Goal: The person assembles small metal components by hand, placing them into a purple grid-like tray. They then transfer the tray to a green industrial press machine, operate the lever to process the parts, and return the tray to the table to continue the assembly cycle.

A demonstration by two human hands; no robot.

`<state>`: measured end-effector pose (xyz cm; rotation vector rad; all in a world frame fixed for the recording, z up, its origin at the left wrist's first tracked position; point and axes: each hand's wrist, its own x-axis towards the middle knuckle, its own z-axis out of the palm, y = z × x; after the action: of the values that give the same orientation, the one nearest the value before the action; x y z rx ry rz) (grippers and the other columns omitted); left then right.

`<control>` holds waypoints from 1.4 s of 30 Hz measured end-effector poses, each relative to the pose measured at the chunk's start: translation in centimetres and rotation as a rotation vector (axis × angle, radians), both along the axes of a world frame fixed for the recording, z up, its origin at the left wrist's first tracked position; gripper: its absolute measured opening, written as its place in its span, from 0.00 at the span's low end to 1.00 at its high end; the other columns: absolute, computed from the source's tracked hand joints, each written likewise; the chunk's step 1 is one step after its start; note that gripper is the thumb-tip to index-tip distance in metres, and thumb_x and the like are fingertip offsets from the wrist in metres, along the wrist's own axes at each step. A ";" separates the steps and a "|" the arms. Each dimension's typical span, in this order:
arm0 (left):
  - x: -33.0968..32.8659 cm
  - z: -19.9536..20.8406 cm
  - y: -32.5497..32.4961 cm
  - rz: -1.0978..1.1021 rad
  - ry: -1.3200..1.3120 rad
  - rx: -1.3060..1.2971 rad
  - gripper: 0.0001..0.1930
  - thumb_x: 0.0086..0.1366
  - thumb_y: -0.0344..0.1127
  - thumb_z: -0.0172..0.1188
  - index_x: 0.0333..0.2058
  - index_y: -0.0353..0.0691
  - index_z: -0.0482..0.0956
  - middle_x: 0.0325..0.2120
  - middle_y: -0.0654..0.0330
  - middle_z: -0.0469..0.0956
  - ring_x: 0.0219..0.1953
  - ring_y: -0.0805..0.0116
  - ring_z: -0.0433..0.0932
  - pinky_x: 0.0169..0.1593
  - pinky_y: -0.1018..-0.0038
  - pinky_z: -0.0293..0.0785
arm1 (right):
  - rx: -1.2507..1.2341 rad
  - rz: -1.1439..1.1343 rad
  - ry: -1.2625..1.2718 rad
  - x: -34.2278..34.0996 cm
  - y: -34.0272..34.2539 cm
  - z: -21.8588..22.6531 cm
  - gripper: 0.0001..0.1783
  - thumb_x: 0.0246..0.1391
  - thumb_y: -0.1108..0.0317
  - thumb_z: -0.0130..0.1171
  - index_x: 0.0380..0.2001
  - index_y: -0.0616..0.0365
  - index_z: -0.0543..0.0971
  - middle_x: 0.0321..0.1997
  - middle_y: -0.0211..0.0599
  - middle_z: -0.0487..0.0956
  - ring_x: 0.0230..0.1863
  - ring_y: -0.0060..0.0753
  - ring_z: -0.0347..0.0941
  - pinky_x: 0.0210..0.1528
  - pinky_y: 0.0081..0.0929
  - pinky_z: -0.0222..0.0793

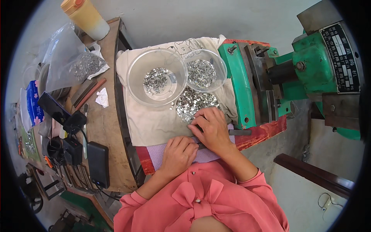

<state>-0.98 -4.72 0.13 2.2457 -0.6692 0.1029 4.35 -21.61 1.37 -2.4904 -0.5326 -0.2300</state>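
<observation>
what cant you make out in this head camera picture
All in the head view:
Bare left hand: its curled fingers hide its palm and any grip.
Bare right hand: its back hides the palm and anything held there.
Dark flat bar: the right hand hides how far it runs leftward.
Loose pile of small silver pieces: too small for exact shapes.
Yellow cylindrical bottle: the top edge cuts its orange lid.

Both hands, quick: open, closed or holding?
Left hand: curled; cannot tell whether it holds anything.
Right hand: partly curled by loose metal pieces; grip unclear.
</observation>
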 end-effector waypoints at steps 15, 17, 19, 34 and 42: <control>0.2 0.1 -0.1 -0.026 -0.011 0.037 0.08 0.53 0.30 0.69 0.31 0.42 0.78 0.34 0.63 0.77 0.39 0.61 0.75 0.41 0.65 0.67 | 0.012 -0.038 -0.042 -1.3 -0.4 0.0 0.09 0.42 0.71 0.71 0.29 0.54 0.82 0.42 0.31 0.78 0.46 0.41 0.73 0.48 0.38 0.64; 0.2 0.0 -0.1 -0.033 -0.021 0.040 0.08 0.54 0.30 0.68 0.31 0.42 0.78 0.34 0.63 0.77 0.39 0.61 0.75 0.41 0.65 0.67 | 0.047 -0.012 -0.020 -1.6 -0.9 0.0 0.09 0.42 0.71 0.70 0.29 0.54 0.81 0.42 0.30 0.78 0.47 0.41 0.72 0.50 0.39 0.64; 0.2 0.0 0.0 -0.041 -0.027 0.045 0.07 0.56 0.31 0.67 0.32 0.41 0.78 0.34 0.62 0.77 0.39 0.62 0.75 0.42 0.65 0.67 | 0.092 0.008 0.008 -2.1 -1.6 0.3 0.09 0.41 0.72 0.70 0.29 0.54 0.82 0.42 0.29 0.78 0.47 0.40 0.72 0.51 0.40 0.65; 2.8 0.6 2.6 0.244 -0.038 0.089 0.11 0.50 0.26 0.70 0.32 0.41 0.78 0.34 0.60 0.77 0.37 0.57 0.75 0.40 0.64 0.68 | 0.157 -0.018 0.079 -3.4 -2.5 0.9 0.08 0.44 0.69 0.72 0.31 0.53 0.85 0.40 0.29 0.78 0.45 0.38 0.72 0.47 0.37 0.64; 2.6 0.5 3.5 0.331 0.004 0.110 0.11 0.51 0.28 0.70 0.34 0.40 0.80 0.38 0.60 0.76 0.41 0.57 0.74 0.43 0.64 0.68 | 0.011 -0.037 -0.020 0.0 0.7 -0.3 0.07 0.46 0.67 0.71 0.29 0.53 0.83 0.37 0.30 0.76 0.44 0.39 0.71 0.47 0.38 0.65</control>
<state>1.66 -1.26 0.67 2.4455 -0.3008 0.2289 4.37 -20.88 1.03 -2.4917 -0.4921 -0.2712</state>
